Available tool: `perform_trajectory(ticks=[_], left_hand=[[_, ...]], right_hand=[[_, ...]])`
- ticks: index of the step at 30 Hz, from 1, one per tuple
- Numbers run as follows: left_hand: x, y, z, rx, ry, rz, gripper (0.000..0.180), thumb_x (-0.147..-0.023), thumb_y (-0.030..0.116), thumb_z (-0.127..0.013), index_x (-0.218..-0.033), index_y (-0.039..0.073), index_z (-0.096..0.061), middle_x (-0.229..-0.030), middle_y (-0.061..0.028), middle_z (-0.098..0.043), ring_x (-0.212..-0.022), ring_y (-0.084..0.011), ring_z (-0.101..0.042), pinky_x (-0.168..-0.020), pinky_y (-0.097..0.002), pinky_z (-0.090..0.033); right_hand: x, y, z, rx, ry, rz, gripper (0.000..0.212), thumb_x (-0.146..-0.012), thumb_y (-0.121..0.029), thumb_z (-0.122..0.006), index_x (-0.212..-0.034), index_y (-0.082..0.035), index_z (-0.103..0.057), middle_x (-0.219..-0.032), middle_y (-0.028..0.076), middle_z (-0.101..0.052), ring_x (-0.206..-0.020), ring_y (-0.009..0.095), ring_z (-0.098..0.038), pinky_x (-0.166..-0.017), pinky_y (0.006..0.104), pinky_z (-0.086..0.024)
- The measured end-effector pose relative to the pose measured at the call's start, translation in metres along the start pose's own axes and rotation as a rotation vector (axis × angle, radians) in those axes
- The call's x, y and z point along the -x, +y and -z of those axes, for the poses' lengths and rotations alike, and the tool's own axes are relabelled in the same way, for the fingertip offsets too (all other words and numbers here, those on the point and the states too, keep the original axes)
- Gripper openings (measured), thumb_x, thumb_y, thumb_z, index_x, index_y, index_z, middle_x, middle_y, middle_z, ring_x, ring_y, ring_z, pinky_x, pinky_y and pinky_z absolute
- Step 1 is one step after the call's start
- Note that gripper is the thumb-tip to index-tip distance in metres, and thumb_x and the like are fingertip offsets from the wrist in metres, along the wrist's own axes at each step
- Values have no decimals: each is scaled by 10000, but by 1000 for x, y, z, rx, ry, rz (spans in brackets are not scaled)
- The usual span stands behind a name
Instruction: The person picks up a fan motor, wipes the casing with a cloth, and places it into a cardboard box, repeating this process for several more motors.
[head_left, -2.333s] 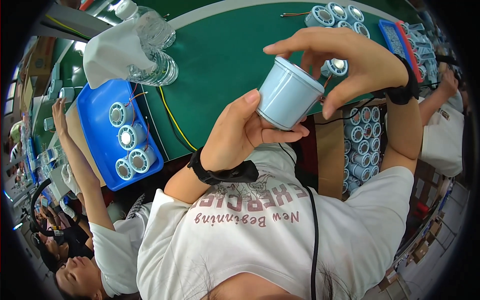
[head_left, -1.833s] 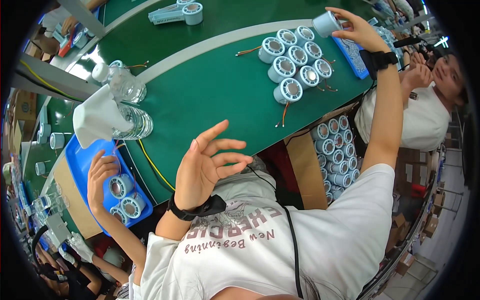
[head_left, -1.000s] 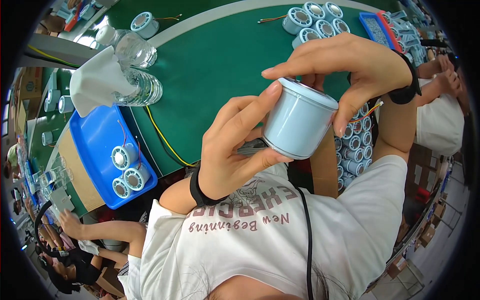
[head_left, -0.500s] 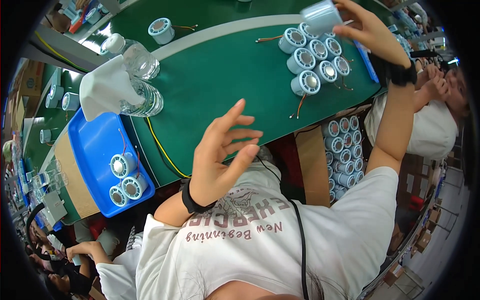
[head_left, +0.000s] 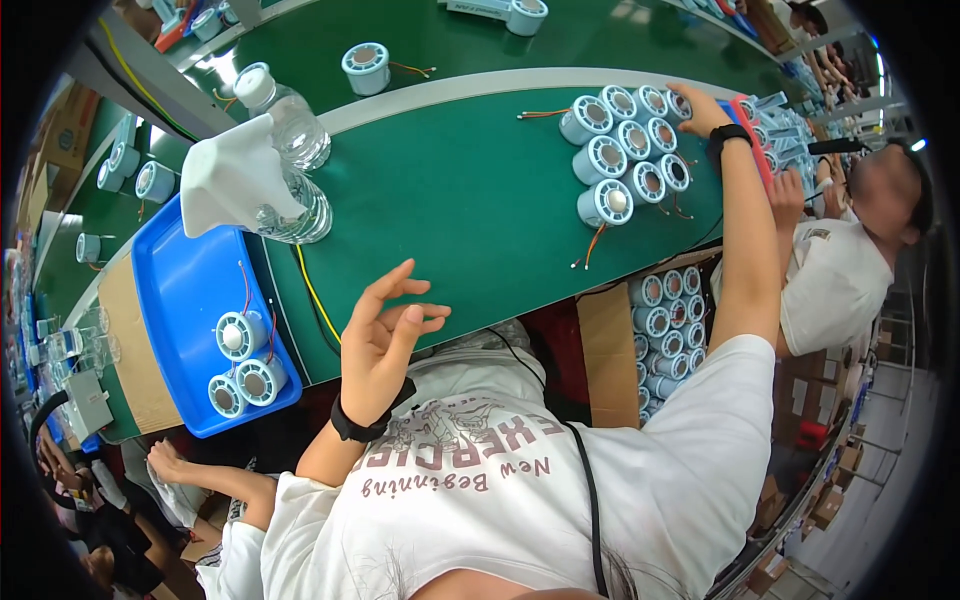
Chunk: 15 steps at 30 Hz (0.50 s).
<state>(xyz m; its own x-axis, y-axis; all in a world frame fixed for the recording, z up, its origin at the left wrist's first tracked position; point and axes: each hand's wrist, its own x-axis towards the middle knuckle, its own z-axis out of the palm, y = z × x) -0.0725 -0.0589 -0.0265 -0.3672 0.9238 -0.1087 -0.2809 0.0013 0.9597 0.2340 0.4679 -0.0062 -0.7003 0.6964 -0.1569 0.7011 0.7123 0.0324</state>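
Note:
On the green table, light blue cylindrical motors [head_left: 605, 157] with thin wires stand close together in rows. My right hand [head_left: 704, 112] reaches over to the far right corner of this group, its fingers round a light blue motor [head_left: 679, 103] that is partly hidden by them. One near motor [head_left: 608, 203] has a white centre; most others show a grey-brown disc. My left hand [head_left: 385, 330] hovers over the table's near edge, fingers half bent and apart, with nothing in it.
Left of me, a blue tray [head_left: 170, 300] holds three motors. Two clear bottles [head_left: 300, 130] stand behind it, one under white cloth or paper. An open carton [head_left: 608, 372] of motors sits below the table's edge. At right are a red-edged tray [head_left: 752, 140] and another person [head_left: 835, 265].
My right hand has brought the raised motor down to the far corner of the group. My left hand has drifted left and nearer to me. A red-edged tray has appeared at the right.

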Motion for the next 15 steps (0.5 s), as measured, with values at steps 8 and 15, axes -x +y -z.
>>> perform_trajectory(ticks=[8,15], left_hand=[[3,-5,-2,77,-37,7,390,-978,50,-480,-1356,-22,-413,-1197,-155,-517,-998,-234,-646,-850,-304,-551],[18,7,-1,68,-44,29,376,-980,50,-475,-1346,-19,-428,-1166,-143,-537,-980,-226,-660,-827,-283,-565]], right_hand=[[-40,-160,97,-125,234,345,772,-779,-37,-708,-1447,-200,-357,-1403,203,-438,-1168,337,-545,-979,398,-469],[-106,-360,59,10,1,598,859,-711,-41,-758,-1446,-207,-345,-1359,215,-477,-1161,365,-536,-970,418,-471]])
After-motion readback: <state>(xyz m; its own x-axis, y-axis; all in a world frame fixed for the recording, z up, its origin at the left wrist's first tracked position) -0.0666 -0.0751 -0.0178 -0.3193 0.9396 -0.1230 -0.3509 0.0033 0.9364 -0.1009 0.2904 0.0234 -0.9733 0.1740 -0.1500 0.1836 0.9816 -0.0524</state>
